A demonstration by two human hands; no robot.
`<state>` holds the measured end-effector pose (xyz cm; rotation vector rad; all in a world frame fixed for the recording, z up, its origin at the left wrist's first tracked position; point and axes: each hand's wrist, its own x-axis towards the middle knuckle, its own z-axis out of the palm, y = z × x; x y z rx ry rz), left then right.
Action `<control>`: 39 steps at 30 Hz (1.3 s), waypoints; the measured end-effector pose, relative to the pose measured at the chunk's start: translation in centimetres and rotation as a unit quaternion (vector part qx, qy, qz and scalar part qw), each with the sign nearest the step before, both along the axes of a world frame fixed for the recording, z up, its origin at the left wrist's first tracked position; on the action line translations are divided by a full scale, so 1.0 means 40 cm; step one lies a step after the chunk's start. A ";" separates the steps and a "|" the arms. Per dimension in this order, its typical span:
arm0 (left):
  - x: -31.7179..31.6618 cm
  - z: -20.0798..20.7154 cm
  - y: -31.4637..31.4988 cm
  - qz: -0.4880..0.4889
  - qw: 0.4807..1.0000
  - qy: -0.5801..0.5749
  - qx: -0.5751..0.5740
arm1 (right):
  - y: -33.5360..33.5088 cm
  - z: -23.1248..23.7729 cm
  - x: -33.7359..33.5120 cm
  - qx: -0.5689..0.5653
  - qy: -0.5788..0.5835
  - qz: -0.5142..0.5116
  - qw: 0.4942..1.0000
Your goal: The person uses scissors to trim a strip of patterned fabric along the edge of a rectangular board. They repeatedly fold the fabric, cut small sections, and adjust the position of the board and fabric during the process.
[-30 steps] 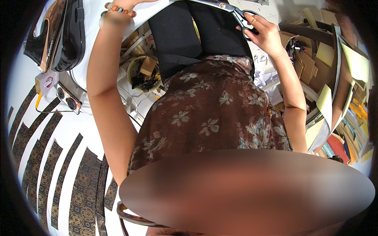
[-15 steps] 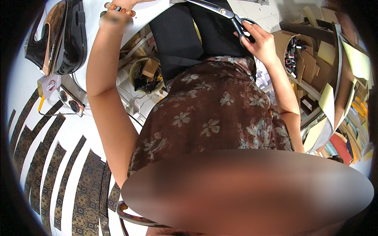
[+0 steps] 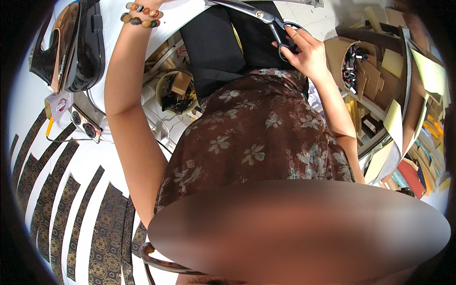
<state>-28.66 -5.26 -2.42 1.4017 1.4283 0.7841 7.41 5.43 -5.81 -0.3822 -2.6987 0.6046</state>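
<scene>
My right hand [image 3: 306, 54] grips a large pair of scissors [image 3: 261, 15] by its black handles, with fingers and thumb in the loops. The metal blades point left over my black-clad lap and run out at the upper edge, so their tips and whatever lies between them are hidden. At the top left, my left hand [image 3: 153, 2] is nearly all cut off by the picture's edge, and its fingers do not show. Beaded bracelets [image 3: 138, 21] circle that wrist. Beneath it lies the white tabletop [image 3: 166, 18].
A black and copper-coloured appliance like an iron [image 3: 64, 52] stands at left. Dark gold-patterned fabric strips [image 3: 107, 228] lie below it. Under the table is a round bin [image 3: 164, 90] of scraps. To the right are a cardboard box [image 3: 335, 50] and cluttered shelving [image 3: 406, 71].
My right hand and the scissors have shifted slightly left. The left forearm has stayed almost in place.
</scene>
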 end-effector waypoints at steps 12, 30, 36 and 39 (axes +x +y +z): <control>0.040 0.065 -0.073 0.277 0.931 -0.141 0.189 | 0.063 0.021 -0.030 0.000 0.083 -0.058 0.995; 0.576 -0.783 -1.008 0.868 0.452 -0.183 -0.094 | 0.380 0.107 -0.388 0.147 0.010 0.130 0.981; 0.563 -1.012 -1.215 0.536 0.604 0.292 -0.513 | 0.359 0.159 -0.372 0.154 -0.041 0.188 0.969; 0.560 -1.001 -1.097 0.496 0.635 0.273 -0.525 | 0.204 0.257 -0.371 0.091 -0.016 0.135 0.987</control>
